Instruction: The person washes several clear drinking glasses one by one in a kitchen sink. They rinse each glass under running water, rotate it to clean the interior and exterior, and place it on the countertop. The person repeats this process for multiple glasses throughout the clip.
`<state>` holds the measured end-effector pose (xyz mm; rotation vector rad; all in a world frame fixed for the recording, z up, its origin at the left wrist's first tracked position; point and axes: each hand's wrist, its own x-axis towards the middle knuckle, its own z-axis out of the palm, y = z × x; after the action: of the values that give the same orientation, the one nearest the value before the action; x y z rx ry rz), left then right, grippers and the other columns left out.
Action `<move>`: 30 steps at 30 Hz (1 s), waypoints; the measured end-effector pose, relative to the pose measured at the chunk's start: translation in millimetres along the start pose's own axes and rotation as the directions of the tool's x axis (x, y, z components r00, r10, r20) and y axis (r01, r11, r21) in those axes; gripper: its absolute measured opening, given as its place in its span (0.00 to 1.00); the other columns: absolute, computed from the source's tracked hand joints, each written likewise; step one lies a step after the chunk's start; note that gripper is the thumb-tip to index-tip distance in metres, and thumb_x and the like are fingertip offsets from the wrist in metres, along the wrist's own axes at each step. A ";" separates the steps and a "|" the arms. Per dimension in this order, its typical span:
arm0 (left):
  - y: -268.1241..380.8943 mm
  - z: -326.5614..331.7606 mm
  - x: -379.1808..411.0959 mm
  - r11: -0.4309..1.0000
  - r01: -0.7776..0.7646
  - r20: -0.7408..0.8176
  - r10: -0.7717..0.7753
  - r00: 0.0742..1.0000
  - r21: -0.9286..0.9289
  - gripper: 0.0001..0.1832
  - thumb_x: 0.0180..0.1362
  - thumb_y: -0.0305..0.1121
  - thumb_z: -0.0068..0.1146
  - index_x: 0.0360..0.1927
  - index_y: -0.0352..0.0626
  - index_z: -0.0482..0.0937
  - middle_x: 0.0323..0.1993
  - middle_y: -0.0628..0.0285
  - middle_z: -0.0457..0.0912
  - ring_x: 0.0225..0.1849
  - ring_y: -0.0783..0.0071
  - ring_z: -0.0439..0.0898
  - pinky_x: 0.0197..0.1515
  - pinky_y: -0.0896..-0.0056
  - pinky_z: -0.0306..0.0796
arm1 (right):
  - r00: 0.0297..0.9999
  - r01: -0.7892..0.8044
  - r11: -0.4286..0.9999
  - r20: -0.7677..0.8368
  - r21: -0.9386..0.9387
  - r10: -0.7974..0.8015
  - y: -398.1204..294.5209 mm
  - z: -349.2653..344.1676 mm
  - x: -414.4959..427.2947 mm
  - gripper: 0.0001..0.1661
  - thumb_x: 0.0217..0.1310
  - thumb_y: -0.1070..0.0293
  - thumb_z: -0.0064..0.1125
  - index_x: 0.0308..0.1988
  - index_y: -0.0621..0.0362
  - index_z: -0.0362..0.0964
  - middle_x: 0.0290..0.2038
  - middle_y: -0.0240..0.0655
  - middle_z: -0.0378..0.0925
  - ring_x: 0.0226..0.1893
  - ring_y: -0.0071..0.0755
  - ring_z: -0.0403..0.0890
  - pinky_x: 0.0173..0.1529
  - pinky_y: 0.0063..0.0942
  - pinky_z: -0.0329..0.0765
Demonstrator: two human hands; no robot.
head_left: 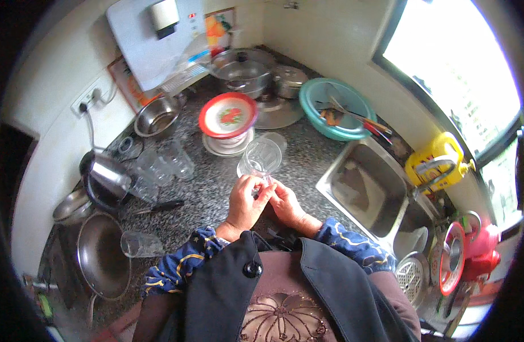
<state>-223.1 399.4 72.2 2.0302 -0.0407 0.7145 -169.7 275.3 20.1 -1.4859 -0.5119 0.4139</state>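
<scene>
Both hands meet just in front of my body, above the near part of the speckled granite counter [206, 188]. The fingertips of my left hand [247, 201] and my right hand [289, 207] are pinched together. Right beyond them is a clear drinking glass [263, 154], its mouth facing up; the fingers overlap its near side. Whether they grip the glass or some small thing is not clear, since the fingers hide the spot. A second clear round rim [277, 141] shows behind it. Farther back, a red-rimmed enamel plate with a flower [227, 115] tops a stack of white dishes [227, 145].
Left are several clear glasses [176, 160], a steel kettle [110, 173], a black-handled knife [165, 206], a glass on its side [141, 244] and a frying pan [103, 256]. Lidded pots [244, 75] and a teal basin [345, 132] stand behind. Right is a steel sink [368, 188].
</scene>
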 end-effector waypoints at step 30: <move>108.7 361.7 26.1 0.273 0.834 0.661 -0.513 0.548 -0.480 0.13 0.63 0.42 0.46 0.27 0.48 0.67 0.19 0.73 0.63 0.18 0.84 0.61 0.26 0.75 0.64 | 0.662 -0.086 0.923 -0.714 -0.375 -0.228 9.5 -333.9 -170.6 0.11 0.59 0.72 0.55 0.44 0.58 0.73 0.46 0.34 0.70 0.36 0.21 0.72 0.39 0.18 0.73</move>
<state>-64.8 57.7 32.8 1.0749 0.2852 -0.3102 -123.3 -96.0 -5.8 -1.8418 0.0362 -0.4155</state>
